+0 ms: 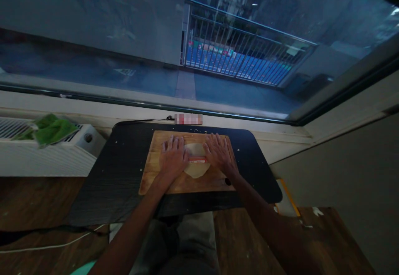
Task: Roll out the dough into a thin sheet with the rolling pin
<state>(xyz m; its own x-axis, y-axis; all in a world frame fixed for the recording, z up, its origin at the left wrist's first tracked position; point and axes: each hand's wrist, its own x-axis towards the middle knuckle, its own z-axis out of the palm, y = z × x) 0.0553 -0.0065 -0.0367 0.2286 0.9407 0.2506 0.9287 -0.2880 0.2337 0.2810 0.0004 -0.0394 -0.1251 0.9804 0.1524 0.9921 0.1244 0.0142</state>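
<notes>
A flattened, pale round of dough (196,172) lies on a wooden board (187,187). Across the dough runs a red and white printed cylinder (197,159); its exact kind does not show. My left hand (173,155) rests flat over the cylinder's left end, fingers stretched forward. Over the right end lies my right hand (218,152), palm down with its fingers extended. Both ends of the cylinder are hidden under the hands, and only its middle shows.
The board sits on a black table (124,158) dotted with white crumbs. Behind stands a large window (131,87) with a blurred-out packet (188,119) near its sill. A green cloth (52,129) covers part of a white radiator (62,158) at left. A white cable (52,246) crosses the floor.
</notes>
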